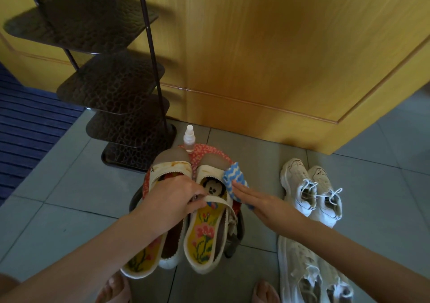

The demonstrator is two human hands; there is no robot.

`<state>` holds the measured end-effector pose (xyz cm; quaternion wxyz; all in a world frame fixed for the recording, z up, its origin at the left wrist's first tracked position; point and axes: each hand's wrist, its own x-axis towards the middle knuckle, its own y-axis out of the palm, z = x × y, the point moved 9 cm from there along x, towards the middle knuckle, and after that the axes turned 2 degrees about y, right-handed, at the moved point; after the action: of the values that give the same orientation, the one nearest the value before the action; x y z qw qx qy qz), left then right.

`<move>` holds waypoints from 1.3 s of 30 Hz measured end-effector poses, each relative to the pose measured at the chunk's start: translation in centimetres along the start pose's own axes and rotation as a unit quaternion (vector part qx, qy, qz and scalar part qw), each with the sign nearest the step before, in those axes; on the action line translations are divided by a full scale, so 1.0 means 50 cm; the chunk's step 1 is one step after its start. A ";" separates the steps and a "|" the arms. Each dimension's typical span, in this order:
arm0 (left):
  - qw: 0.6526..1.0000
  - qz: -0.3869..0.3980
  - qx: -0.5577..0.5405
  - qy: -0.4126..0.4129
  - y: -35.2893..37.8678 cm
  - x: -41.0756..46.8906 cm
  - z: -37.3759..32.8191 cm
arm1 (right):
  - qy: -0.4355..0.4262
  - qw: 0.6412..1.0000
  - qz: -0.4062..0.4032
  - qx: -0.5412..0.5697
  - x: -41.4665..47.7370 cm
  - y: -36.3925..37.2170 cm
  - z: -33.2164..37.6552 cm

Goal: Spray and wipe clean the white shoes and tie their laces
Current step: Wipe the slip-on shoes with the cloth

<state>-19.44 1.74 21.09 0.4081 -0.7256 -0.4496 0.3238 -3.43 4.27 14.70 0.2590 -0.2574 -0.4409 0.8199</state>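
Note:
Two white strap shoes with yellow flowered insoles sit side by side on a small stool with a red floral cover (213, 151). The left shoe (149, 254) lies partly under my left forearm. My left hand (173, 198) pinches the strap of the right shoe (204, 240). My right hand (260, 200) lies flat with straight fingers, pressing a blue-and-white zigzag cloth (233, 177) against that shoe's outer side. A small clear spray bottle (189, 140) stands upright just behind the toes.
A pair of white lace-up sneakers (311, 188) stands on the tiled floor to the right, another white pair (311, 277) nearer me. A dark tiered metal rack (130, 126) stands at left, a yellow wooden cabinet (279, 70) behind. My feet (116, 288) show at the bottom.

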 end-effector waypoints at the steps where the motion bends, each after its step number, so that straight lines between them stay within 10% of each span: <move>1: 1.000 -0.001 -0.002 -0.002 0.000 0.000 0.000 | 0.009 1.000 0.008 0.000 -0.005 -0.002 0.002; 6: 1.000 -0.005 -0.007 -0.003 0.000 -0.001 -0.001 | 0.120 0.986 -0.019 0.113 -0.022 -0.050 -0.018; 12: 0.999 -0.005 -0.044 -0.022 -0.004 0.000 0.002 | 0.244 0.865 -0.226 0.376 0.003 -0.178 -0.082; 20: 0.996 -0.045 -0.041 -0.069 0.001 0.004 0.019 | 0.037 0.997 0.052 0.036 0.161 -0.053 0.086; 39: 0.994 -0.008 -0.045 -0.095 0.023 0.014 0.052 | -0.056 0.994 -0.028 0.089 0.189 -0.070 0.113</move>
<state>-20.91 2.87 18.83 0.3328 -0.7055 -0.5061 0.3679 -13.33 8.78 18.58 0.2789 -0.1747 -0.3868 0.8615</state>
